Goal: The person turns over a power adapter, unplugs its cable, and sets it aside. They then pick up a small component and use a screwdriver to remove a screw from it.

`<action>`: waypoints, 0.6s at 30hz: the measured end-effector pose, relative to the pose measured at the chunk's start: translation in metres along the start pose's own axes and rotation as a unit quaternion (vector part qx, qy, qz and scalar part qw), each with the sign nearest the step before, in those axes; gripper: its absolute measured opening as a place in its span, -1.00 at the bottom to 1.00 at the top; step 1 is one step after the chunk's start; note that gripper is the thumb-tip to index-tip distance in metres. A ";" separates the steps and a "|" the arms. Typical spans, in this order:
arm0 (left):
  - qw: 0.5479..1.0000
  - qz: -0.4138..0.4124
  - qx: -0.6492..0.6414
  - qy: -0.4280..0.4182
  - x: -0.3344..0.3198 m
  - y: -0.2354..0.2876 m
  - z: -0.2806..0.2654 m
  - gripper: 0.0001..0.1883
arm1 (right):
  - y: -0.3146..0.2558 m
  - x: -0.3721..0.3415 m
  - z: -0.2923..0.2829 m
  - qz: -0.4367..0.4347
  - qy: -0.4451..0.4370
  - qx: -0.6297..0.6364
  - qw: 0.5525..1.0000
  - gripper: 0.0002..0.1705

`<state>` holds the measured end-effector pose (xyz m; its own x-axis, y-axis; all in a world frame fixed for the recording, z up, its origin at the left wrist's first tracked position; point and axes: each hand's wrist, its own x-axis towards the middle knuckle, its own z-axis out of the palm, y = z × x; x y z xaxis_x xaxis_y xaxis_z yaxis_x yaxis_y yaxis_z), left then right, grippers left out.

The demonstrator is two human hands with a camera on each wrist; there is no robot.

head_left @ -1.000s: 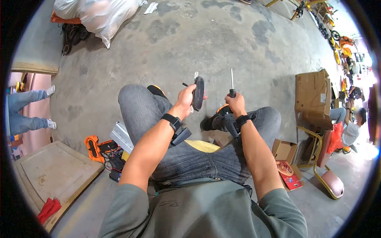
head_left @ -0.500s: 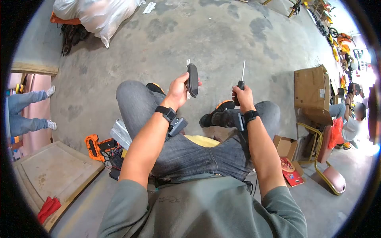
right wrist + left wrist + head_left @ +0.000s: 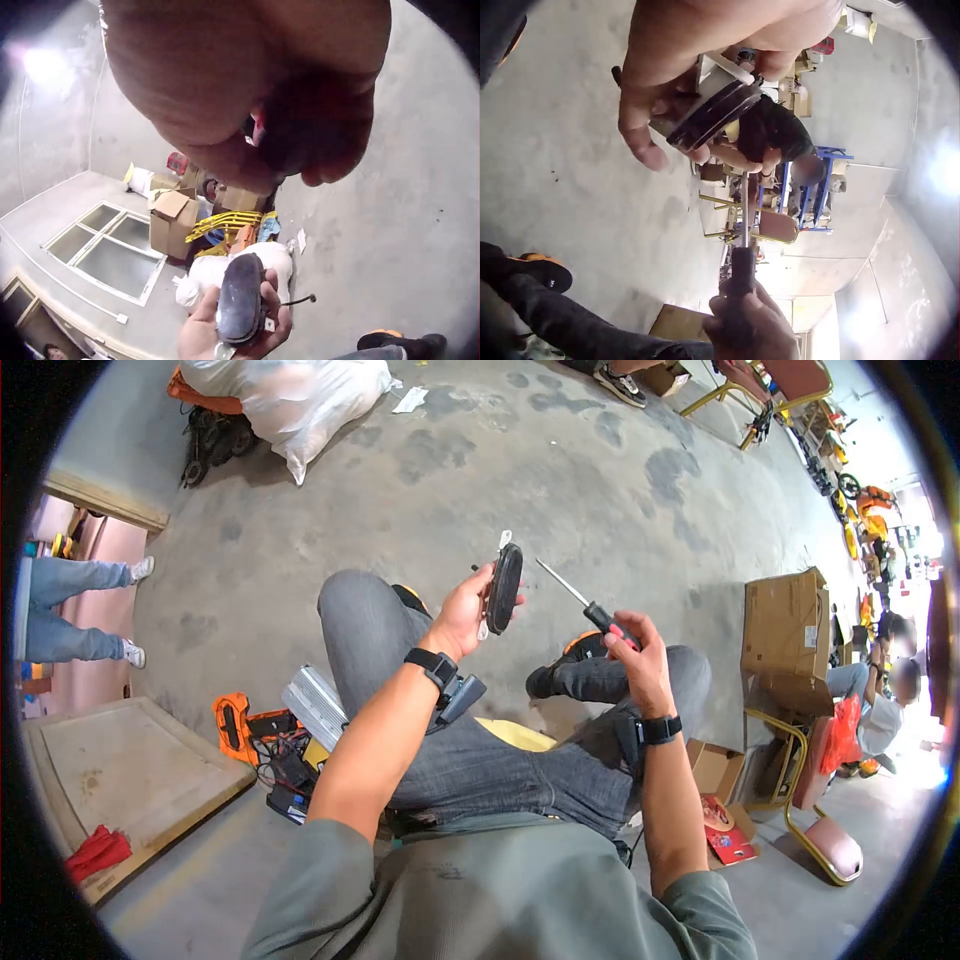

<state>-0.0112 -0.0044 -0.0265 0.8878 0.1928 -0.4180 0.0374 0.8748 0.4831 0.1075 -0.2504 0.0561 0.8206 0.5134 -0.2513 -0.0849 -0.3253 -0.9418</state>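
Observation:
My left hand (image 3: 460,618) grips a black oblong part (image 3: 506,588) with rounded ends, thumb on one side and fingers behind it. Pale tabs stick out at both of its ends. The right wrist view shows the part's smooth, glossy face (image 3: 241,300) and a short black cable (image 3: 304,300) coming off its side. In my right hand (image 3: 648,665) is a screwdriver (image 3: 608,622) with a black and red handle. Its metal shaft slants up and left, the tip a little apart from the part. Both hands are held above the floor in front of my knees.
Beside my left leg lie an orange tool (image 3: 233,727), a silver box (image 3: 314,705) and tangled black cables. A large carton (image 3: 785,625) and a fallen chair (image 3: 790,800) are on the right. White sacks (image 3: 290,405) lie at the upper left. Other people are around the room.
The screwdriver has swung from pointing upward to slanting left toward the part. My right hand has come down and to the right. The left hand still holds the part, slightly lower in view.

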 end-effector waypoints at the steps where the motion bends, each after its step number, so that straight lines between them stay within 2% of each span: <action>1: 1.000 0.004 0.011 0.008 0.002 -0.002 0.000 -0.60 | 0.006 -0.003 -0.004 0.029 -0.013 0.027 0.999 -0.57; 3: 1.000 0.003 0.019 0.000 0.007 -0.006 -0.001 -0.60 | 0.008 -0.004 -0.007 0.074 -0.036 0.100 0.992 -0.60; 6: 0.999 -0.002 0.038 -0.008 0.013 -0.011 -0.005 -0.61 | 0.013 0.000 -0.009 0.080 -0.048 0.163 0.982 -0.62; 16: 0.997 -0.014 0.081 0.001 0.020 -0.011 0.003 -0.57 | 0.017 0.002 -0.012 0.080 0.006 0.182 0.980 -0.73; 18: 0.997 -0.013 0.080 0.008 0.019 -0.013 0.003 -0.57 | 0.017 0.002 -0.011 0.067 0.014 0.152 0.986 -0.76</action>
<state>0.0066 -0.0128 -0.0386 0.8784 0.1797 -0.4429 0.1337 0.7972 0.5887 0.1142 -0.2639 0.0423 0.8051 0.4593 -0.3753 -0.3554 -0.1332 -0.9252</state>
